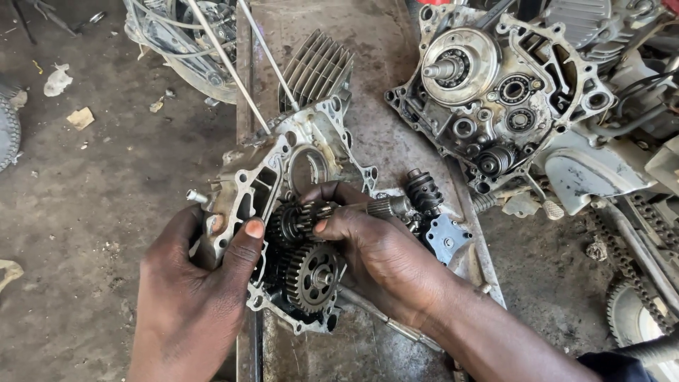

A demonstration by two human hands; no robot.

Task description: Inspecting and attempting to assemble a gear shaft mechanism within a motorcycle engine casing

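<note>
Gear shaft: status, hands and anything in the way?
Left hand grips crankcase half. Right hand holds gear shaft in it. Nothing blocks.

Oily dirt floor (92,184) (scattered debris), daylight.

Repair workshop is indicated: opened engine case (509,92) at 2 o'clock, drive chain (636,262) at 4, oily dirt floor (92,198) at 9.

Our left hand (194,283) curls, thumb pressed forward in a firm grip; our right hand (375,251) reaches leftward, fingers (332,194) bent and pinching.
</note>
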